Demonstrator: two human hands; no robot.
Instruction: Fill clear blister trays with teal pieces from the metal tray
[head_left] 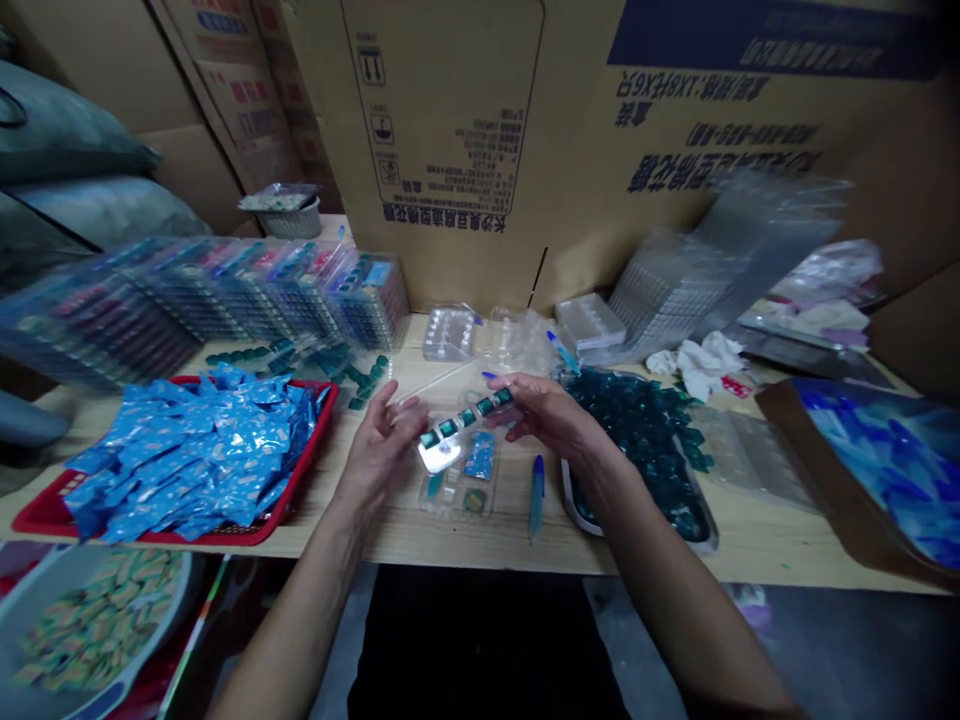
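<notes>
A row of teal square gem-like pieces [466, 417] in a narrow clear plastic strip is held tilted above the table. My right hand [546, 408] has the strip's right end between thumb and fingers. At its left end are the bent fingers of my left hand [384, 436], slightly blurred and closed around the edge. A bright reflection lies just below the strip. Under it on the table is a clear compartment tray [450, 494] with a blue packet [479, 456] and a small greenish square piece [475, 499]. A blue pen [537, 498] lies to the right.
A red basket [281, 515] heaped with blue packets stands left. At right, a tray [705, 535] holds many dark teal pieces. Filled clear boxes [285, 290] are stacked behind left, empty clear trays [667, 290] behind right. A large cardboard box [465, 110] closes off the back.
</notes>
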